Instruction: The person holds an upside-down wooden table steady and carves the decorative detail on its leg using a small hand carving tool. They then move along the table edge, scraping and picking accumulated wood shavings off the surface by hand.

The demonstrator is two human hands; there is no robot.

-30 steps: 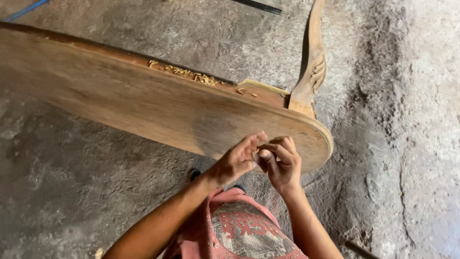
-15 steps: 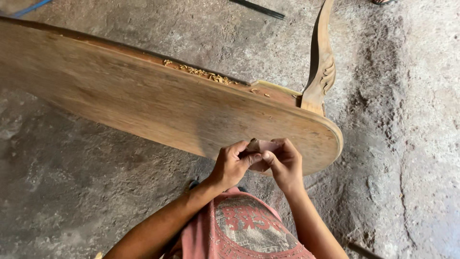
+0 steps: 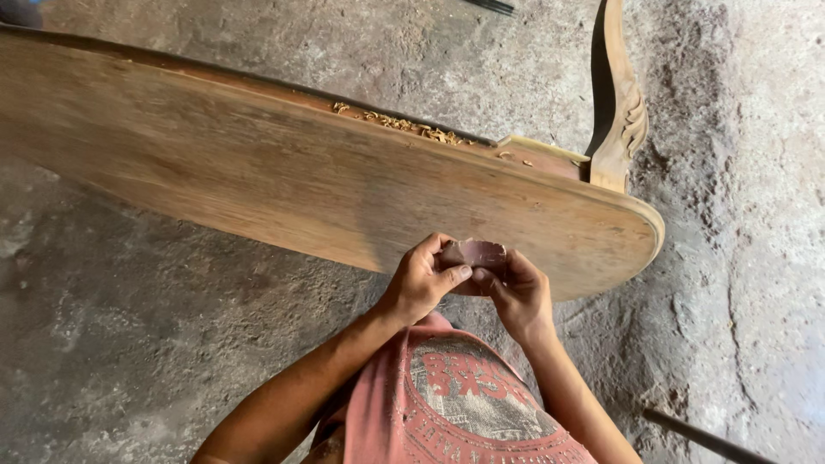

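A long wooden tabletop with a rounded end lies across the view, its carved leg sticking up at the far right. My left hand and my right hand meet at the near edge of the top. Together they pinch a small folded piece of reddish-brown sandpaper between thumbs and fingers. The sandpaper is held just in front of the wood's edge; whether it touches the wood I cannot tell.
Wood shavings lie along the far edge of the top. The rough grey concrete floor surrounds the piece. A dark rod lies on the floor at the lower right. My reddish printed shirt fills the bottom centre.
The view has shifted so the tabletop sits a little lower and further right. My hands have drawn closer together and the sandpaper now shows folded between them.
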